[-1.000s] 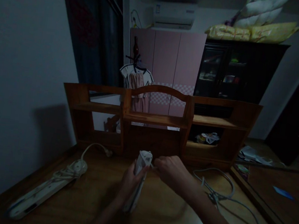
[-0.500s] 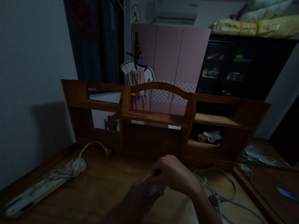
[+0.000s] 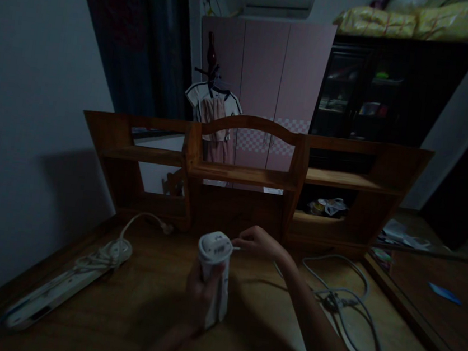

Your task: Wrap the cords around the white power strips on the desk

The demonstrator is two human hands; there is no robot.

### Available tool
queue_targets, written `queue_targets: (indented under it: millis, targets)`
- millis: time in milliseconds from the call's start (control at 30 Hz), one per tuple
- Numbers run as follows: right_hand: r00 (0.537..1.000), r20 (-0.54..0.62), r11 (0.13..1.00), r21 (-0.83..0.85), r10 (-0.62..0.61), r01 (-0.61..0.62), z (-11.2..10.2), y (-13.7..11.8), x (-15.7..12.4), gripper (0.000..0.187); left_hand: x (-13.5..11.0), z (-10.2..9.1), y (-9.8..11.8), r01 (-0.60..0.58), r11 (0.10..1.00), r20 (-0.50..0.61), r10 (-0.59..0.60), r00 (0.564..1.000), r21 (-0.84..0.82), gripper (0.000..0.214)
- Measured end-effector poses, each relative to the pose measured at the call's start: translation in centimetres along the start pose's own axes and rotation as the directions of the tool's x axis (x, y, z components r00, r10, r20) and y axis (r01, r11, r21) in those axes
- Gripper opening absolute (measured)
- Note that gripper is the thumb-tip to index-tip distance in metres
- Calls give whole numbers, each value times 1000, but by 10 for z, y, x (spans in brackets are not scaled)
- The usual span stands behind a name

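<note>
Head view shows the left hand (image 3: 200,291) clamped round a white power strip (image 3: 220,295), roughly upright between the table's (image 3: 150,278) left and right edges, the right hand's (image 3: 260,243) fingers pinching a pale cord (image 3: 236,248) that could slip off if slackened.

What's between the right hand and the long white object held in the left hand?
In the head view, a short stretch of pale cord runs from the right hand to the upper end of the white object.

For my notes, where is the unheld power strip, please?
The power strip lies on the tabletop at the head view's left, between the wall and the left hand.
</note>
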State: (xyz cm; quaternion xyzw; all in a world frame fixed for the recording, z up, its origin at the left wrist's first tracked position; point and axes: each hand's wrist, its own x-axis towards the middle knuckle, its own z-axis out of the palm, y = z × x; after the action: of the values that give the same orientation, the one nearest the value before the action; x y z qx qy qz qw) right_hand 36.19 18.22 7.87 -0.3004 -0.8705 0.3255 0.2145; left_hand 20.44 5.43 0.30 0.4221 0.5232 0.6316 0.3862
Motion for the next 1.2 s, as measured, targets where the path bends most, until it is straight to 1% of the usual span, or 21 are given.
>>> queue_targets:
  millis: [33,67,100,167,267,333,400,500,567,600,667,733,833,933,1000,1100,1200]
  targets:
    - [1000,-19,1000,-19,22,-22,0,5,1,52,9,-2,3,-29,1000,-78,30,996,9,44]
    - [999,-37,999,-36,37,-38,0,7,1,52,17,-4,5,-29,999,-130,31,991,17,46]
    - [998,-54,998,-53,42,-44,0,8,1,51,26,-7,5,5,1000,-146,-2,989,18,49]
    - [997,-78,995,-97,25,-33,-1,5,0,49,41,-14,3,63,998,-137,-66,988,-24,54]
    - [994,-101,974,-225,-35,12,-4,-7,-3,37,53,-21,1,74,994,-99,-83,992,-83,56]
    - [989,-129,946,-324,-66,21,-8,-15,-6,25,55,-24,3,94,990,-57,-100,993,-103,55]
    - [980,-183,921,-391,-74,-3,-16,-23,-12,18,55,-24,6,146,981,11,-146,989,-130,54]
    - [962,-262,901,-432,-79,-44,-31,-32,-22,20,57,-25,8,261,939,188,-222,957,-222,52]
    - [962,-262,895,-442,-73,-53,-37,-37,-28,21,59,-25,6,312,906,282,-232,931,-286,51]
    - [967,-245,891,-451,-67,-52,-39,-41,-30,20,61,-25,4,321,894,297,-229,927,-312,50]
    - [977,-205,869,-493,-58,-52,-37,-49,-32,17,63,-25,1,306,889,272,-219,937,-339,48]
    - [980,-188,824,-564,-65,-54,-31,-58,-32,15,63,-23,0,280,903,220,-216,951,-325,48]
    - [980,-181,744,-666,-80,-62,-23,-73,-31,16,60,-21,2,224,939,158,-188,970,-261,49]
    - [984,-161,689,-722,-77,-64,-21,-85,-35,16,56,-19,7,158,975,119,-141,983,-154,51]
    - [984,-159,674,-737,-86,-60,-21,-92,-42,15,56,-20,7,121,991,79,-117,990,-59,54]
    - [981,-153,678,-734,-119,-32,-21,-101,-52,14,59,-23,4,72,994,23,-74,997,86,57]
    - [977,-113,688,-725,-179,42,-18,-111,-59,15,62,-24,1,29,988,32,-34,999,154,55]
